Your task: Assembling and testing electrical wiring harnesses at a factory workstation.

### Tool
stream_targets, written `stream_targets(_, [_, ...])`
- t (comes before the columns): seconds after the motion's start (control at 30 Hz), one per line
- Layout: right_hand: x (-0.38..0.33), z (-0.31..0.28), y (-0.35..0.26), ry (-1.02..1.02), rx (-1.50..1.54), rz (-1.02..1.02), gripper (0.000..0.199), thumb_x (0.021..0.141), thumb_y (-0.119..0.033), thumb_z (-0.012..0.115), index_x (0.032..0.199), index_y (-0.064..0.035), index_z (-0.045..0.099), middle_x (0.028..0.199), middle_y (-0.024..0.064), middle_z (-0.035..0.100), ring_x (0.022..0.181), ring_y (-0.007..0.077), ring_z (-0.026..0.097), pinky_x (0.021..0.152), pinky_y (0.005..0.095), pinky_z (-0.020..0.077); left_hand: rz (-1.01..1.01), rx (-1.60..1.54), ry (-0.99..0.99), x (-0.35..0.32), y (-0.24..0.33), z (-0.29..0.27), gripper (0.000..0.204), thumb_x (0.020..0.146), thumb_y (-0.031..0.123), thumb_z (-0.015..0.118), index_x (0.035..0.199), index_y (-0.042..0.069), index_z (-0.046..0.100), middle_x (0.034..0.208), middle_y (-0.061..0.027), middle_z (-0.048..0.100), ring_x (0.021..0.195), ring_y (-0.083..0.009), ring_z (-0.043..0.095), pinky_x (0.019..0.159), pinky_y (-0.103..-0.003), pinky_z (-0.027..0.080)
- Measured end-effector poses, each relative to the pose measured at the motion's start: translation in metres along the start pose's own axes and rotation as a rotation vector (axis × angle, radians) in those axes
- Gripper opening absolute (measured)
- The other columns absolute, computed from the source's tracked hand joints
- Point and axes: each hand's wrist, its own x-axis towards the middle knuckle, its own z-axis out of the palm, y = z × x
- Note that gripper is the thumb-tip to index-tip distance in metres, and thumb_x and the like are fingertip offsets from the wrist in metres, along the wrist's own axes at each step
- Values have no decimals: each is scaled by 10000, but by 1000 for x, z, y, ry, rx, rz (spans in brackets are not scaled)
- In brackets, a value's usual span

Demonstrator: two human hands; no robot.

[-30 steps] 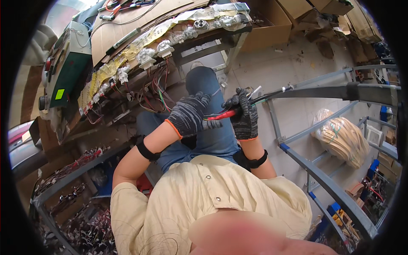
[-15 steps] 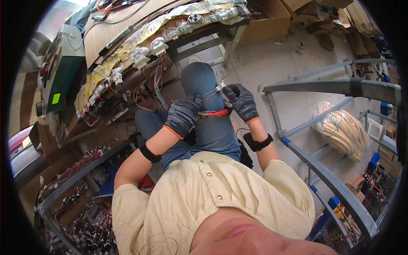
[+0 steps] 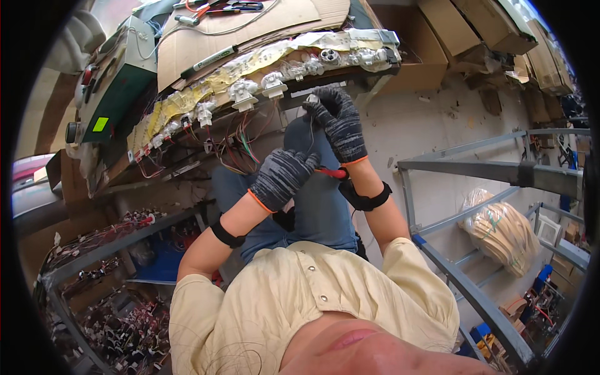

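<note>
My right hand [image 3: 340,125], in a dark grey knit glove with an orange cuff, is raised above my knee near the board's edge. Its fingertips pinch a small pale connector [image 3: 312,99], from which a thin wire [image 3: 311,130] runs down toward my other hand. My left hand [image 3: 284,178], gloved alike, is closed over my thigh around a wire harness, most of it hidden by the glove. A red-wrapped part [image 3: 332,172] of that harness sticks out on its right side. White connector holders [image 3: 242,94] line the board's near edge, just left of my right hand.
Coloured wires [image 3: 240,142] hang under the board. A green box [image 3: 119,87] stands at the left; a marker [image 3: 209,61] lies on cardboard [image 3: 262,31]. Grey metal frames [image 3: 469,269] stand to the right, beside a plastic-wrapped coil bundle [image 3: 500,234]. Heaped wires [image 3: 125,325] fill the lower left.
My right hand has moved up and left, carrying the connector toward the board's edge. My left hand stays closed over my thigh. The whole view has shifted slightly.
</note>
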Motion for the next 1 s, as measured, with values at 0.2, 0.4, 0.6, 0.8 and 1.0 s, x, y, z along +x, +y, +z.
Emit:
stream_targets(0.2, [22, 8, -2, -52, -78, -23, 201, 797, -11, 622, 988, -28, 562, 846, 15, 614, 713, 63, 563, 586, 211, 474, -25, -71, 80, 0, -9, -9, 201, 711, 154, 584, 910, 146, 617, 687, -73, 594, 648, -242, 590, 584, -364, 452])
stream_targets(0.4, [22, 11, -6, 85, -180, -99, 108, 827, -49, 602, 912, -3, 553, 749, 82, 638, 581, 98, 586, 463, 204, 428, -128, -64, 8, 5, -12, -17, 125, 764, 167, 528, 841, 144, 623, 681, -70, 592, 669, -235, 603, 598, -356, 476])
stream_targets(0.6, [21, 17, -6, 144, -193, -139, 108, 776, -69, 667, 847, -10, 611, 742, 42, 634, 645, 71, 563, 594, 229, 469, -192, -170, 126, 12, -10, -27, 185, 731, 122, 574, 895, 140, 659, 696, -88, 618, 665, -257, 613, 609, -351, 489])
stream_targets(0.8, [20, 6, -28, 239, -420, -316, 137, 792, -122, 669, 805, -22, 576, 681, 36, 606, 569, 68, 531, 525, 225, 442, -319, -462, 47, 24, -16, -29, 322, 715, 0, 589, 1024, 78, 640, 935, -129, 645, 845, -238, 628, 749, -322, 495])
stream_targets(1.0, [-71, -59, -17, -608, 206, 602, 445, 836, -415, 569, 965, 10, 600, 746, 108, 645, 616, 136, 620, 532, 247, 496, -201, -710, 353, 38, -16, -65, 277, 769, -5, 589, 1041, 32, 625, 954, -138, 645, 870, -203, 623, 792, -290, 478])
